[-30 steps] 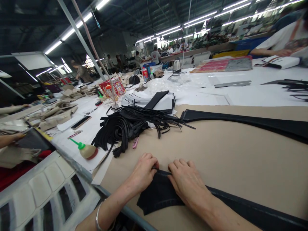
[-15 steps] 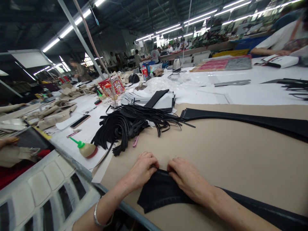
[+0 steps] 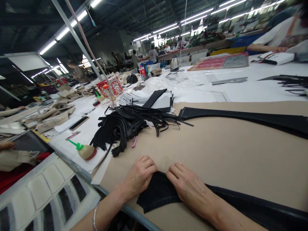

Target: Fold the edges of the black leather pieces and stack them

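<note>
A long black panel that looks like leather [image 3: 160, 192] lies on the tan sheet [image 3: 231, 147], its wide end towards me and its length running off to the lower right. My left hand [image 3: 141, 173] is closed, fingers pinching the panel's upper edge near its left corner. A short way to the right, my right hand [image 3: 190, 184] bends its fingers over the same edge, with the palm side resting on the panel. Both sets of fingertips are partly hidden. Along the panel's lower edge runs a folded or creased band.
Beyond my hands lies a heap of black strips [image 3: 120, 123], with a pink cutter [image 3: 134, 141] beside it. A glue bottle with a green nozzle [image 3: 85, 151] stands left. More black panels [image 3: 240, 116] lie behind. A co-worker's arm [image 3: 264, 47] is at far right.
My hands have shifted slightly along the panel's upper edge, the right one a little leftward. The panel stays nearly in place, and the whole view has moved slightly.
</note>
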Action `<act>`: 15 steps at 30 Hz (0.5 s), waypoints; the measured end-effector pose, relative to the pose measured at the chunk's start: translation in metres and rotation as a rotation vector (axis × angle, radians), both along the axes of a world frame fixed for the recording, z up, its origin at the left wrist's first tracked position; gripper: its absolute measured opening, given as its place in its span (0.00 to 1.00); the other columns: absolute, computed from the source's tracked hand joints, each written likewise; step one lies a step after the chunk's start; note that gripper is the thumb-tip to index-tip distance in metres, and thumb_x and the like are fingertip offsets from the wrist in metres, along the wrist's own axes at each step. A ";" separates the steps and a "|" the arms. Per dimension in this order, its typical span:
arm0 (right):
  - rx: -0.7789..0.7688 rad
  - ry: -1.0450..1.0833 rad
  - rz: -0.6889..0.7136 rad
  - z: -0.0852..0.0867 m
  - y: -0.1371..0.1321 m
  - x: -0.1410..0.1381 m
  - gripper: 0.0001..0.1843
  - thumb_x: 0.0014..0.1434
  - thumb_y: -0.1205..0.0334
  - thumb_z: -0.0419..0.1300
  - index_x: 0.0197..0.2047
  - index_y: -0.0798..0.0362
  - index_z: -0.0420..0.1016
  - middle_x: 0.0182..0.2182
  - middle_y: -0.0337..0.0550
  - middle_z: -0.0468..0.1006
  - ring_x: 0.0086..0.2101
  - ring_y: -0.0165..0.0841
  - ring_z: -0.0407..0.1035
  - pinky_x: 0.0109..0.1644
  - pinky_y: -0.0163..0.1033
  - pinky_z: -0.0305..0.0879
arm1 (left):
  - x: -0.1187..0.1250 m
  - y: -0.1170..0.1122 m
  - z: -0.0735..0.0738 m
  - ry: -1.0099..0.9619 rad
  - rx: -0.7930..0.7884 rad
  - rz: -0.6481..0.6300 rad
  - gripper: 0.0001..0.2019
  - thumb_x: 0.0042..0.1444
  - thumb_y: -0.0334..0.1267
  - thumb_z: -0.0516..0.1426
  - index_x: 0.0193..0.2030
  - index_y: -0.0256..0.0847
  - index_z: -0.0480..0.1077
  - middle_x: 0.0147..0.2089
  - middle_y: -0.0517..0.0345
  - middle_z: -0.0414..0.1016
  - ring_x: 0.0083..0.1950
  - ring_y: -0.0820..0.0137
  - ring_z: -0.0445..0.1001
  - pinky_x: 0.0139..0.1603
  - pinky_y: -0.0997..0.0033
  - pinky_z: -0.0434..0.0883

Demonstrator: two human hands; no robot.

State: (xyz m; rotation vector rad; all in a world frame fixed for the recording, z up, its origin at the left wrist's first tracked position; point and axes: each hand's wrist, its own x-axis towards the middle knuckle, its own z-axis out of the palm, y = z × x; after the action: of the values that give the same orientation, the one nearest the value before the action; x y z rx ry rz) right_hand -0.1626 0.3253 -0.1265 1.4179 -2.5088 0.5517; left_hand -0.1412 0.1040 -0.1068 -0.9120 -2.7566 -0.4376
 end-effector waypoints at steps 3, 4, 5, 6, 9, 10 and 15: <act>-0.002 0.098 -0.008 -0.004 -0.001 0.004 0.13 0.53 0.81 0.58 0.35 0.54 0.67 0.35 0.42 0.67 0.35 0.38 0.59 0.39 0.43 0.57 | 0.004 0.001 -0.003 0.090 -0.049 -0.063 0.14 0.66 0.29 0.44 0.37 0.37 0.71 0.36 0.52 0.71 0.41 0.66 0.66 0.42 0.63 0.64; 0.002 0.116 -0.010 -0.004 -0.001 0.006 0.13 0.53 0.81 0.58 0.35 0.54 0.67 0.34 0.42 0.67 0.35 0.38 0.59 0.39 0.43 0.56 | 0.005 0.001 -0.003 0.117 -0.061 -0.081 0.15 0.66 0.29 0.44 0.38 0.37 0.71 0.36 0.52 0.72 0.41 0.65 0.66 0.43 0.62 0.64; 0.003 0.131 -0.012 -0.004 -0.001 0.007 0.13 0.52 0.81 0.58 0.35 0.54 0.66 0.34 0.42 0.67 0.34 0.38 0.59 0.39 0.43 0.55 | 0.006 0.001 -0.004 0.142 -0.070 -0.096 0.15 0.66 0.29 0.44 0.38 0.36 0.71 0.36 0.51 0.72 0.42 0.65 0.66 0.44 0.62 0.65; 0.003 0.143 -0.014 -0.004 -0.001 0.008 0.13 0.52 0.81 0.58 0.35 0.54 0.66 0.34 0.41 0.67 0.34 0.38 0.59 0.39 0.43 0.55 | 0.007 0.001 -0.004 0.162 -0.077 -0.108 0.15 0.67 0.29 0.44 0.39 0.36 0.71 0.37 0.51 0.72 0.43 0.65 0.67 0.44 0.63 0.65; -0.008 0.174 -0.023 -0.002 -0.001 0.009 0.13 0.51 0.81 0.59 0.35 0.54 0.66 0.33 0.41 0.67 0.33 0.38 0.59 0.38 0.43 0.54 | 0.008 -0.001 -0.005 0.197 -0.086 -0.126 0.14 0.67 0.30 0.44 0.41 0.36 0.71 0.38 0.52 0.73 0.44 0.66 0.68 0.45 0.64 0.66; -0.012 0.180 -0.027 -0.002 -0.001 0.010 0.13 0.51 0.81 0.59 0.35 0.54 0.66 0.33 0.41 0.67 0.33 0.38 0.60 0.38 0.43 0.54 | 0.008 -0.002 -0.005 0.198 -0.085 -0.126 0.13 0.67 0.30 0.45 0.42 0.36 0.71 0.38 0.52 0.73 0.44 0.66 0.68 0.46 0.64 0.66; -0.027 0.183 -0.046 -0.005 -0.001 0.009 0.13 0.52 0.81 0.57 0.38 0.54 0.67 0.34 0.42 0.68 0.34 0.38 0.61 0.39 0.43 0.54 | 0.009 -0.005 -0.009 0.176 -0.046 -0.081 0.14 0.66 0.29 0.44 0.46 0.36 0.70 0.37 0.52 0.73 0.42 0.66 0.68 0.45 0.64 0.68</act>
State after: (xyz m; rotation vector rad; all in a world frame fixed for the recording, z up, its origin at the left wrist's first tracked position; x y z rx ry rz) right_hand -0.1532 0.3241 -0.1314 1.3331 -2.3745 0.4259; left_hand -0.1321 0.0993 -0.1155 -1.0235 -2.5874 -0.2929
